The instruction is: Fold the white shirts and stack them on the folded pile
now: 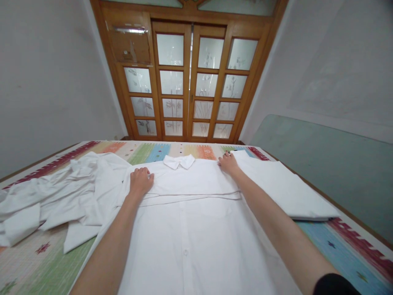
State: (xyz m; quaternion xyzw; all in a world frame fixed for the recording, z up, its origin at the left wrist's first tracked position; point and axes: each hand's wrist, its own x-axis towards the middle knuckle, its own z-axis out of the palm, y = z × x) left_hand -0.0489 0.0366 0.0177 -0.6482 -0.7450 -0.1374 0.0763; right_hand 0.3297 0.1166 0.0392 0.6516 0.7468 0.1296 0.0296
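A white button-up shirt [208,229] lies spread in front of me, its collar [179,162] at the far end and a button placket running down the middle. Just below the collar, a folded white layer crosses it, with edges showing as horizontal lines. My left hand [141,180] is closed on the fabric at the left side of that layer, fingers curled and thumb inward. At the far right corner, near the shoulder, my right hand [228,162] has its fingers bent over the shirt's edge. The fingertips of both hands are partly hidden.
On the left lies a heap of crumpled white clothes [89,192]. Folded white garments [282,184] are stacked on the right. Beneath everything is a table with a colourful patterned cloth [58,266]. A pale green panel [322,164] stands along the right; wooden glazed doors [188,82] are beyond.
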